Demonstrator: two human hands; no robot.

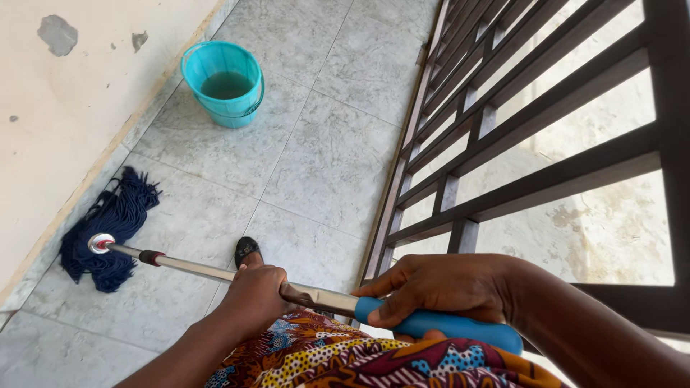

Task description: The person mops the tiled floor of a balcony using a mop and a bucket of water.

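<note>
The right hand [438, 287] is closed around the blue grip [445, 325] at the near end of the mop [208, 271], fingers curled over the top and the thumb pressed along the smooth, rounded plastic. The left hand [255, 291] is wrapped tight around the metal shaft [190, 267] further along, knuckles up. Both hands sit close together at the near edge, above a lap covered in bright patterned cloth [345, 359] in orange, yellow, red and blue.

From the left hand the shaft runs left and away, a thin shiny steel tube with a short dark collar near its far end. It ends in a round silver cap set on the mop head [108, 226], a thick bundle of dark blue cotton strands, loose and ropy. The mop head lies on the floor [316, 158] at the left, against the foot of the wall [72, 93].

One foot in a black shoe [246, 250] shows just beyond the left hand. The floor is large square tiles, pale grey and mottled. The wall is cream plaster with chipped patches. Far off, near the wall, stands a round teal plastic bucket [223, 82] with water in it. On the right runs a dark metal railing [517, 122] of flat bars.
</note>
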